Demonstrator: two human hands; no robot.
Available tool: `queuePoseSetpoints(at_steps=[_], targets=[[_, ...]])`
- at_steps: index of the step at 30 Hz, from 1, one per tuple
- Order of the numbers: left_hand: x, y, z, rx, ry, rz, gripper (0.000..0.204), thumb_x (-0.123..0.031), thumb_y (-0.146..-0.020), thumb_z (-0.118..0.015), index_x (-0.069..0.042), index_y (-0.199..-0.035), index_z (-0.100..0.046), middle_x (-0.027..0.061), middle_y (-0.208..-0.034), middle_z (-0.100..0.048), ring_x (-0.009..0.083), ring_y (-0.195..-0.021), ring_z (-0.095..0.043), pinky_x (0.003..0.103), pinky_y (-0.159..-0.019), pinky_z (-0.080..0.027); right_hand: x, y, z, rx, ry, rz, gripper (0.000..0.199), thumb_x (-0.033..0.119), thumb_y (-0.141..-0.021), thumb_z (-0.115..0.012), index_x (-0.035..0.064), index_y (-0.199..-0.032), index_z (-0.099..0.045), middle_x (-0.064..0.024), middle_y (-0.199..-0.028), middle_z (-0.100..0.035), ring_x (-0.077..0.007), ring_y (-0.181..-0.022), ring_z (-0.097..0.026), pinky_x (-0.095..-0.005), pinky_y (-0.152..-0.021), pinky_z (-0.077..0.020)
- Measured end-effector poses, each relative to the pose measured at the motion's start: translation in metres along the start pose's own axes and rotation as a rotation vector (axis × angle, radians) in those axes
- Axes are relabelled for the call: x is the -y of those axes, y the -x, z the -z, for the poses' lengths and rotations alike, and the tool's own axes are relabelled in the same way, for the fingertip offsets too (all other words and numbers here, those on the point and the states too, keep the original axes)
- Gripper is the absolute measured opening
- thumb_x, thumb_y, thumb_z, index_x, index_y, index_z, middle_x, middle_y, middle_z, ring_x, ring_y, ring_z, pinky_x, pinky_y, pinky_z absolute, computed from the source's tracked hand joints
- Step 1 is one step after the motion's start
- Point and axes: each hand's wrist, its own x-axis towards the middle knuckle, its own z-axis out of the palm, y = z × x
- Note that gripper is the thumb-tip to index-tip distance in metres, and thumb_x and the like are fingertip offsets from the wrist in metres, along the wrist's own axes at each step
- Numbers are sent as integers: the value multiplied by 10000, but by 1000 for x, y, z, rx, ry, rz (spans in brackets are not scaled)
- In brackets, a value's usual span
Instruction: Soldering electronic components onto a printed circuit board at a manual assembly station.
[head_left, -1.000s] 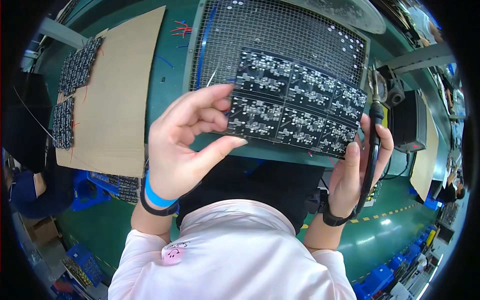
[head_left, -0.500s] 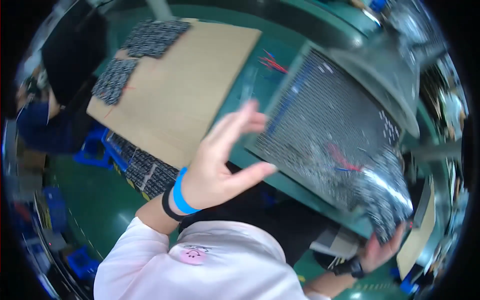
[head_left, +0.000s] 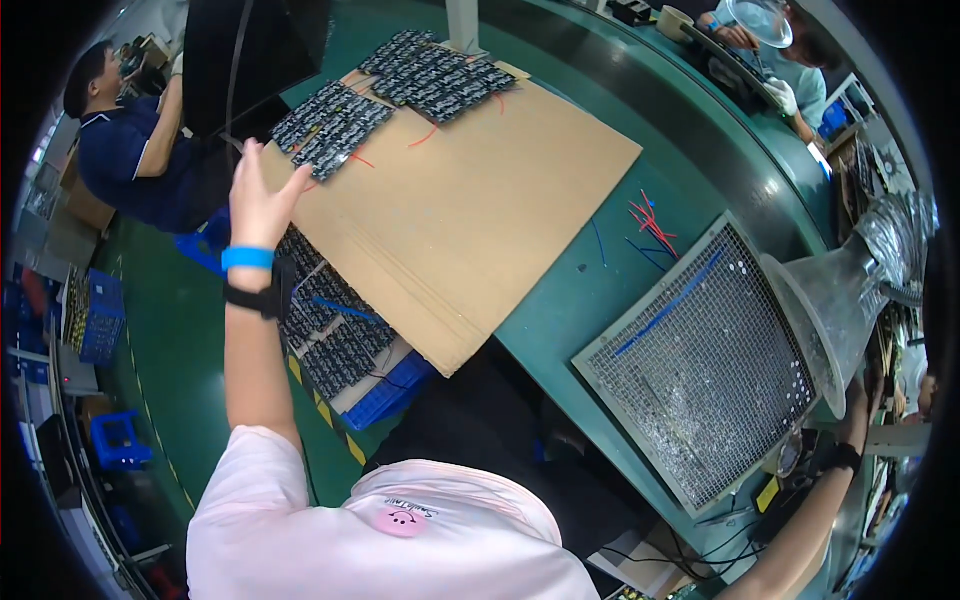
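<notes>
My left hand (head_left: pixel 262 200) is stretched out to the far left corner of a big cardboard sheet (head_left: pixel 480 210), fingers apart and holding nothing. Its fingertips are at the edge of a group of black circuit board panels (head_left: pixel 330 125) lying on the cardboard. A second group of panels (head_left: pixel 435 75) lies further back. The wrist wears a blue band and a black strap. My right hand (head_left: pixel 862 398) is far off at the right rim, beside a wire mesh tray (head_left: pixel 700 360), partly hidden behind a clear funnel-shaped hood (head_left: pixel 850 290). Its fingers are not visible.
Loose red and blue wires (head_left: pixel 650 220) lie on the green bench between cardboard and tray. More black panels are stacked in a blue crate (head_left: pixel 340 335) below the bench edge. One person in dark blue (head_left: pixel 130 150) sits at the left, and another person (head_left: pixel 780 40) works at the top right.
A second ago both hands held a black panel over the mesh tray. The view has swung left, that panel is out of my hands, and my left hand has reached over to the cardboard's far corner.
</notes>
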Motion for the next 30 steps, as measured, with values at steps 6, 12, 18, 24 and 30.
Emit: queuePoseSetpoints(at_steps=[6,12,18,24,30], targets=[[25,-37,-67,284,-157,-14,917,-500,-739,-791,84,-1360,-451,263,-1334,-540,360,-1260,-514,378,-1068,-391,-19,-22,-4,63,224,1,529,153,-927,-617,48,-1411,-430,-101,-1334,-544,-194,-1175,-542,-315,-1006,-417],[24,-58,-79,414,-204,-96,1021,-709,-667,-719,8,-1361,-504,247,-1275,-595,354,-1198,-569,403,-1013,-442,117,125,-65,10,89,-56,499,171,-916,-635,53,-1379,-490,-125,-1308,-573,-193,-1168,-562,-319,-1012,-414],[61,-46,-65,271,-119,-97,878,-446,-724,-822,70,-1349,-484,259,-1324,-555,319,-1245,-537,374,-1049,-404,157,216,-80,-39,-2,-29,434,98,-927,-598,15,-1342,-505,-144,-1260,-609,-202,-1108,-603,-306,-970,-451],[-90,49,20,461,616,-250,835,-105,-731,-819,101,-1415,-386,188,-1424,-466,252,-1297,-457,359,-1113,-322,133,286,-82,-103,-119,2,397,16,-928,-558,-19,-1319,-498,-180,-1251,-614,-220,-1072,-630,-333,-944,-488],[-262,138,22,771,704,-745,972,-360,-632,-878,81,-1374,-432,233,-1337,-529,341,-1266,-500,396,-1104,-344,99,314,-132,-168,-248,53,397,8,-938,-542,-28,-1328,-478,-200,-1250,-610,-243,-1100,-626,-348,-955,-488]])
